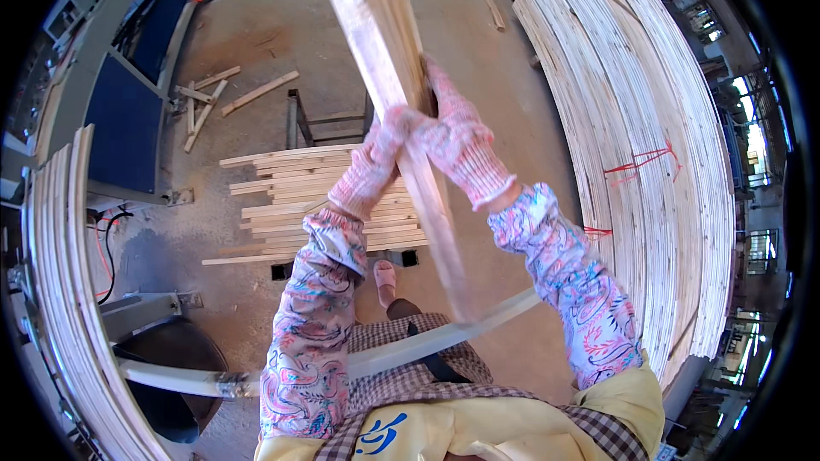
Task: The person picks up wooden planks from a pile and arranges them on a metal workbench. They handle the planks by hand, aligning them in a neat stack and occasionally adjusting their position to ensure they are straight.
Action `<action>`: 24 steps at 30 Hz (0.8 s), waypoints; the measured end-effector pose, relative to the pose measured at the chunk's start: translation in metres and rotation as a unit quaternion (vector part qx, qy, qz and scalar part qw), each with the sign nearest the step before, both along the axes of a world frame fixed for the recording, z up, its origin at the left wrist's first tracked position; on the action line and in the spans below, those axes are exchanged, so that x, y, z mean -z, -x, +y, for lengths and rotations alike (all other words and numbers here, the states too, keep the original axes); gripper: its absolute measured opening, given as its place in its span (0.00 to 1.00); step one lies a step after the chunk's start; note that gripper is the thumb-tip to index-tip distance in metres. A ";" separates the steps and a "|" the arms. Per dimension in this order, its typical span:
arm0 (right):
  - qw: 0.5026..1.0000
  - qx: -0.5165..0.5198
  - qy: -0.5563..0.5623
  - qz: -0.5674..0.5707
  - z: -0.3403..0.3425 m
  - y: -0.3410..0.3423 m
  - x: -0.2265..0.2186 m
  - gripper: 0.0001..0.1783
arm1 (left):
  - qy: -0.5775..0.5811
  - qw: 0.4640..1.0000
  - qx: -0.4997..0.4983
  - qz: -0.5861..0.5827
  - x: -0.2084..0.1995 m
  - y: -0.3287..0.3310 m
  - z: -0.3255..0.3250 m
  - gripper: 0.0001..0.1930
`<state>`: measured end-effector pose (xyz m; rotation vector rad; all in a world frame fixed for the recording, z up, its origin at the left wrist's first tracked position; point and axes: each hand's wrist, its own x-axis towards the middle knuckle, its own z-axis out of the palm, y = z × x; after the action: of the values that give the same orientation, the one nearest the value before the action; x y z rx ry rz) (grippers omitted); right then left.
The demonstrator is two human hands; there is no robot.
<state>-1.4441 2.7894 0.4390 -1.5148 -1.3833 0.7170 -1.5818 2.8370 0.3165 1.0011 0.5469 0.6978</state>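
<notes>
Both my hands wear pink knitted gloves and close round a few long wooden strips (376, 51), raised in front of me and tilted. My left hand (376, 154) grips them from the left side. Beside it, my right hand (457, 137) wraps the strips from the right, its fingers partly hidden behind the wood. The near end of one strip reaches down toward my apron and is blurred. Below my left hand, a layer of similar wooden strips (282, 196) lies side by side on a low metal stand (299, 124).
A tall stack of long boards (632, 145) with red ties stands at the right. More strips (64, 248) rest at the left edge, near a blue and grey machine (128, 119). Loose offcuts (205, 111) lie on the floor. A pale curved bar (384, 358) crosses before my waist.
</notes>
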 end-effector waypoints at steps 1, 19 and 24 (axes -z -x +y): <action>0.999 -0.013 -0.016 0.050 0.004 0.000 -0.004 0.48 | 0.020 0.999 -0.011 -0.029 -0.045 0.002 -0.003 0.35; 0.561 -0.354 -0.349 -0.662 -0.021 -0.009 -0.067 0.37 | 0.135 0.951 0.275 -0.048 -0.095 0.101 -0.051 0.45; 0.623 -0.337 -0.342 -0.617 -0.034 -0.012 -0.059 0.33 | 0.037 0.955 0.287 0.067 -0.113 0.129 -0.051 0.46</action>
<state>-1.4320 2.7557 0.4977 -0.6559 -2.8735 -0.7122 -1.7103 2.7862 0.4295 1.0739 0.3655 0.0911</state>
